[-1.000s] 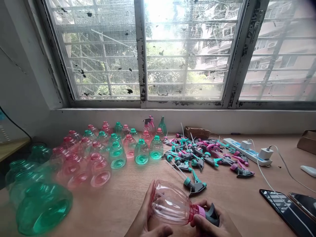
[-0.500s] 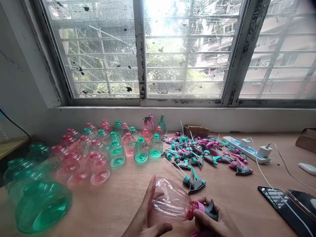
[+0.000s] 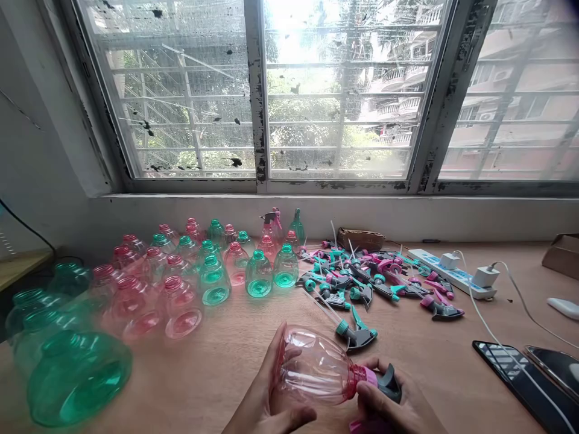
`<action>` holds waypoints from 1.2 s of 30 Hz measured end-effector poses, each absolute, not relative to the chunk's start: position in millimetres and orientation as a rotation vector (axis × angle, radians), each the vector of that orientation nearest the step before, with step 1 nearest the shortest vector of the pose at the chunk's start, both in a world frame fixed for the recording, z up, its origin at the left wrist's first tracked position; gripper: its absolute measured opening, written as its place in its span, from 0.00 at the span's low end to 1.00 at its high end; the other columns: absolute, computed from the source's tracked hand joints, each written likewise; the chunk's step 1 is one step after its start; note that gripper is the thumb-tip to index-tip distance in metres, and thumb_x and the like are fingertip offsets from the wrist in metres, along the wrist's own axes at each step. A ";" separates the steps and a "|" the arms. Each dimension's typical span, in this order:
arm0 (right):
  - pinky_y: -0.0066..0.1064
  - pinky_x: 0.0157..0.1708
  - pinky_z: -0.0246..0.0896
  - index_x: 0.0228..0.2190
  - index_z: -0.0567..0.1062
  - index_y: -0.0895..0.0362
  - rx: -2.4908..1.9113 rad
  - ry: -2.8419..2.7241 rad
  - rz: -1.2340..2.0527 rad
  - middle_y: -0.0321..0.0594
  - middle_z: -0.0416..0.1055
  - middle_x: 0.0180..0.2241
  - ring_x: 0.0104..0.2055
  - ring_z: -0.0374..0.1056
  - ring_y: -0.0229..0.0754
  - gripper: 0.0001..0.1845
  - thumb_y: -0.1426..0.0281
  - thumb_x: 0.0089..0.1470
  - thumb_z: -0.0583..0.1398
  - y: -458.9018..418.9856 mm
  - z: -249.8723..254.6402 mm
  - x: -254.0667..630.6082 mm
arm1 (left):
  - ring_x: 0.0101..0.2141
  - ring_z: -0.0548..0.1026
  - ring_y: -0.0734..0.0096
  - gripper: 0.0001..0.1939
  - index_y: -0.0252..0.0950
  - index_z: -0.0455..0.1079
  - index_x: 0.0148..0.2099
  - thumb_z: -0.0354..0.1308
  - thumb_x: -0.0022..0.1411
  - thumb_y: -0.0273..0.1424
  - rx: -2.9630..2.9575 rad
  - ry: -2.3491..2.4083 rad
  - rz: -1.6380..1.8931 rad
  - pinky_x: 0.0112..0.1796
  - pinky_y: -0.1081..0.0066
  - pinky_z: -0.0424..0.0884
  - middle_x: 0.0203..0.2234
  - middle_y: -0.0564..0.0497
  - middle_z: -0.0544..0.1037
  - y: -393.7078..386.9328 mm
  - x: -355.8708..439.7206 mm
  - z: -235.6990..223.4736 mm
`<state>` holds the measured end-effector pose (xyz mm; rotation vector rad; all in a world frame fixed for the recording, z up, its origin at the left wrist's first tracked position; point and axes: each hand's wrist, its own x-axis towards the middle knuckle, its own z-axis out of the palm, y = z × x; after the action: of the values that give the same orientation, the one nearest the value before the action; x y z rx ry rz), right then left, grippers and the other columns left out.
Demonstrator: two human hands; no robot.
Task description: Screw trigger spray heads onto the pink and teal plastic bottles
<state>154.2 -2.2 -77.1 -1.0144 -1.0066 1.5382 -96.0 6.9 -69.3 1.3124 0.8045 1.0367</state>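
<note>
A clear pink plastic bottle [image 3: 314, 364] lies on its side at the bottom centre, held over the wooden table [image 3: 235, 367]. My left hand [image 3: 266, 392] is wrapped round its wide base. My right hand [image 3: 393, 407] grips the pink collar and grey trigger sprayer head [image 3: 384, 383] at the bottle's neck. A single teal and grey trigger sprayer [image 3: 355, 331] with a long dip tube lies just beyond the bottle.
Several pink and green bottles [image 3: 203, 271] stand at the left, with large green ones [image 3: 75, 374] nearest. A heap of trigger sprayers [image 3: 375, 280] lies in the middle. A power strip [image 3: 456, 271] with chargers, two phones [image 3: 520, 374] and a cardboard box [image 3: 561, 253] are at the right.
The bottle has shifted a little in my hands and my right fingers have moved on the sprayer collar. The view has tilted slightly upward.
</note>
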 end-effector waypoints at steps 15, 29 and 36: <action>0.31 0.24 0.71 0.30 0.78 0.56 -1.077 -1.066 1.456 0.34 0.75 0.16 0.19 0.71 0.41 0.25 0.49 0.42 0.73 -3.9 -68.8 152.0 | 0.72 0.50 0.53 0.53 0.51 0.44 0.74 0.73 0.56 0.37 1.373 0.810 1.049 0.71 0.54 0.45 0.74 0.49 0.52 5.8 -100.7 -68.7; 0.29 0.23 0.68 0.29 0.79 0.57 -1.057 -1.060 1.463 0.34 0.75 0.17 0.19 0.70 0.40 0.24 0.50 0.43 0.73 -1.3 -73.6 154.2 | 0.73 0.45 0.48 0.43 0.53 0.52 0.72 0.66 0.61 0.47 1.460 0.822 1.090 0.71 0.50 0.44 0.74 0.52 0.52 4.4 -99.2 -51.3; 0.31 0.24 0.71 0.28 0.79 0.57 -1.048 -1.035 1.497 0.33 0.74 0.16 0.19 0.69 0.39 0.24 0.48 0.44 0.73 -4.8 -64.6 152.3 | 0.72 0.51 0.54 0.35 0.60 0.55 0.70 0.62 0.67 0.34 1.830 1.043 1.215 0.71 0.53 0.49 0.71 0.56 0.59 3.9 -97.4 -55.2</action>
<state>152.3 -4.8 -64.6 -1.0479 -1.0350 1.4970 -97.4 3.9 -55.2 1.8295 1.0430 1.2151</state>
